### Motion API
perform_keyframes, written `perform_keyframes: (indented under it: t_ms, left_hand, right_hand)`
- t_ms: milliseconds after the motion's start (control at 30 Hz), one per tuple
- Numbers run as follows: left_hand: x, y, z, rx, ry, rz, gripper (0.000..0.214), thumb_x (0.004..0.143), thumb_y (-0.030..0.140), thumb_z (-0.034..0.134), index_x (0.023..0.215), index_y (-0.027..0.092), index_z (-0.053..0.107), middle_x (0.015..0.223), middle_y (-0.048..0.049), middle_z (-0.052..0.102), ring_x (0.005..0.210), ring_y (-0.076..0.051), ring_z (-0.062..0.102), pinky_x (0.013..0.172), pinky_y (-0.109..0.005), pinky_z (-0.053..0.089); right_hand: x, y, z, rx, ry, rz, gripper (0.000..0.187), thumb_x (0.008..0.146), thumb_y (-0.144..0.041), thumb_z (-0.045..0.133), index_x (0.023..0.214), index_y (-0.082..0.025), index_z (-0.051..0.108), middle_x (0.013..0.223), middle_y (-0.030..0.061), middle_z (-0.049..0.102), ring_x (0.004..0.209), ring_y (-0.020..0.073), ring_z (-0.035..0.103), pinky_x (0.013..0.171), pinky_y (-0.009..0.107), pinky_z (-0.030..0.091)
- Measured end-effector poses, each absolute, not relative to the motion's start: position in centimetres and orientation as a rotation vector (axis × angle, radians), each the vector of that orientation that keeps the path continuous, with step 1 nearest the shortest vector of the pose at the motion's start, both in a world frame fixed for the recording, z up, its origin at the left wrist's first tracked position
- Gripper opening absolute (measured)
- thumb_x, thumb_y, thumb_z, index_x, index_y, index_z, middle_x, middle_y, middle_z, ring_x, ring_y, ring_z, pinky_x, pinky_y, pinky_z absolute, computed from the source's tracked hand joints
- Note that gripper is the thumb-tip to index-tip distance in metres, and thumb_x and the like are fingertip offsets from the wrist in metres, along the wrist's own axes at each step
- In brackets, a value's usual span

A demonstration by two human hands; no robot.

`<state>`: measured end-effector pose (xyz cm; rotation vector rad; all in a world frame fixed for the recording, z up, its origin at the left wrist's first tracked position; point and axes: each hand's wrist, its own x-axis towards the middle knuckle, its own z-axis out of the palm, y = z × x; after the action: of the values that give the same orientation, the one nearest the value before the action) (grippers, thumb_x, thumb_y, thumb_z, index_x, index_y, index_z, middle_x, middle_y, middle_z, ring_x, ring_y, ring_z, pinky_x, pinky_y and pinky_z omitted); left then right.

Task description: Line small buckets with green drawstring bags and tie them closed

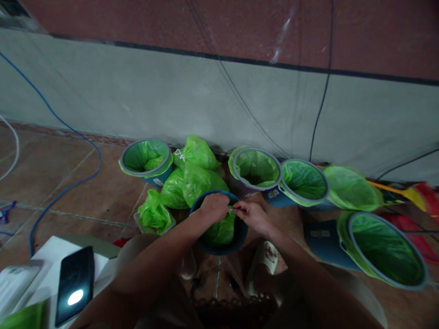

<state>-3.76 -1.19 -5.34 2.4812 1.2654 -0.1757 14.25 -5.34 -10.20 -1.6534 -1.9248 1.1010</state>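
A dark blue bin (pixel 236 240) stands on the floor between my knees with a green plastic bag (pixel 221 230) inside it. My left hand (pixel 213 208) is closed over the bag's top edge at the bin's rim. My right hand (pixel 253 217) pinches the same green edge, its fingertips meeting the left hand's. Both hands hover over the bin's mouth.
Several bins lined with green bags stand along the grey wall (pixel 171 100): one at left (pixel 147 159), two behind (pixel 256 169) (pixel 303 182), one tipped at right (pixel 386 249). Tied green bags (pixel 195 176) pile up behind. A phone (pixel 74 283) lies at lower left; a blue cable (pixel 68 132) crosses the tiles.
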Motion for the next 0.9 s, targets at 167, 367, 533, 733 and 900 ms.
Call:
perform_keyframes:
  t_ms: [167, 367, 533, 733, 900]
  left_hand:
    - [-4.3, -1.0, -5.2, 2.408, 1.237, -0.209, 0.024, 0.085, 0.031, 0.057, 0.087, 0.014, 0.073, 0.093, -0.0154, 0.071, 0.095, -0.032, 0.066, 0.082, -0.039, 0.050]
    - [-4.6, -0.8, -5.4, 2.251, 1.330, -0.270, 0.025, 0.080, 0.028, 0.058, 0.089, 0.011, 0.074, 0.093, -0.0180, 0.070, 0.090, -0.034, 0.066, 0.078, -0.040, 0.048]
    - [-5.3, -0.2, -5.3, 2.151, 1.282, -0.179, 0.024, 0.075, 0.032, 0.061, 0.062, 0.014, 0.069, 0.067, -0.0099, 0.065, 0.074, -0.027, 0.063, 0.070, -0.033, 0.044]
    - [-6.5, 1.1, -4.6, 1.729, 1.003, 0.007, 0.031, 0.077, 0.038, 0.055, 0.055, 0.016, 0.062, 0.051, -0.0006, 0.054, 0.050, -0.013, 0.049, 0.053, -0.025, 0.035]
    - [-6.1, 1.3, -4.7, 1.544, 1.024, 0.145, 0.030, 0.076, 0.040, 0.056, 0.063, 0.014, 0.065, 0.056, -0.0001, 0.057, 0.052, -0.011, 0.047, 0.053, -0.023, 0.036]
  right_hand:
    - [14.7, -5.1, -11.0, -1.647, -1.949, 1.120, 0.023, 0.083, -0.033, 0.052, 0.081, -0.019, 0.071, 0.070, 0.0013, 0.066, 0.065, 0.0149, 0.058, 0.061, 0.026, 0.039]
    - [15.0, -4.8, -11.1, -1.802, -1.982, 1.082, 0.020, 0.080, -0.028, 0.053, 0.077, -0.021, 0.071, 0.070, 0.0019, 0.067, 0.066, 0.0154, 0.059, 0.061, 0.026, 0.038]
    - [15.1, -4.6, -10.4, -1.883, -1.979, 1.037, 0.017, 0.077, -0.022, 0.053, 0.074, -0.020, 0.070, 0.072, 0.0031, 0.068, 0.068, 0.0158, 0.059, 0.061, 0.026, 0.037]
    - [16.4, -4.6, -9.6, -1.765, -1.797, 1.203, 0.021, 0.081, -0.032, 0.050, 0.077, -0.019, 0.066, 0.062, -0.0002, 0.059, 0.059, 0.0132, 0.052, 0.058, 0.026, 0.036]
    - [16.1, -4.9, -8.1, -1.585, -1.596, 1.423, 0.024, 0.080, -0.038, 0.055, 0.080, -0.017, 0.066, 0.060, -0.0022, 0.057, 0.059, 0.0116, 0.049, 0.060, 0.025, 0.036]
